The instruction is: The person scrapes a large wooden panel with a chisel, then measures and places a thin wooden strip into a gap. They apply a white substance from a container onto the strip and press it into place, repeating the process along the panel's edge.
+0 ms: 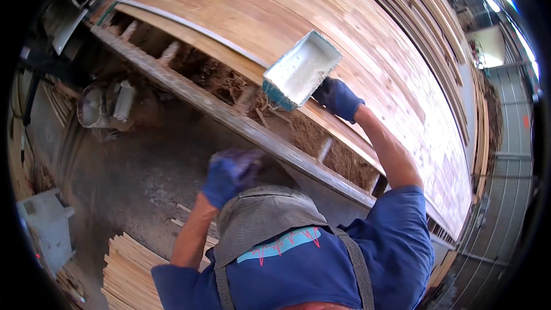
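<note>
My right hand [340,99], in a dark blue glove, is closed on the near right side of a rectangular tub [303,70]. Teal on the outside, the tub is coated inside with a white, glue-like substance. It is tilted, its open top facing me, over the near edge of a wide wooden panel [367,40]. Along that edge runs a narrow wooden strip [189,30] with a white line beside it. My left hand [231,175], in a blue and purple glove, hangs in front of my grey apron [267,212]. Motion smears its fingers, and nothing is plainly held there.
A bench rail [224,110] crosses in front of me, with wood shavings [209,72] in the gap behind it. Wooden slats [131,272] are stacked at lower left, below a grey box [47,224]. A dirty bucket [92,108] stands left; long boards [427,11] lie beyond the panel.
</note>
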### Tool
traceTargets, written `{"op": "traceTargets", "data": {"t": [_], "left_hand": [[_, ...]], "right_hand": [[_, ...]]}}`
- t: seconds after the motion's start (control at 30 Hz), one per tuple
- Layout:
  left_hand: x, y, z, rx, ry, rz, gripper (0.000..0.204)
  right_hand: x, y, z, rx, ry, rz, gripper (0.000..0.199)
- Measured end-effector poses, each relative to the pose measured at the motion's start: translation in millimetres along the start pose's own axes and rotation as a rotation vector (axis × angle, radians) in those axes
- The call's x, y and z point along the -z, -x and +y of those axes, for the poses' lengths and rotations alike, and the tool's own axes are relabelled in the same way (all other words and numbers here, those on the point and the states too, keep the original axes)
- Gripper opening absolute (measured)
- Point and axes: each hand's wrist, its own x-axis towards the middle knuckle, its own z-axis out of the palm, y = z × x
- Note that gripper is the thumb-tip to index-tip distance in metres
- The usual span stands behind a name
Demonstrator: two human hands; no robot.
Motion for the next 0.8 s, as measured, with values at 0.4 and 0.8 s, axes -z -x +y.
{"op": "traceTargets", "data": {"t": [0.4, 0.8], "left_hand": [[-207, 196, 149, 0.507, -0.289, -0.040, 0.025], [-442, 306, 292, 0.857, 0.162, -0.085, 0.033]], "right_hand": [[29, 298, 278, -0.036, -0.071, 0.044, 0.031], [95, 592, 508, -0.207, -0.076, 0.066, 0.034]]}}
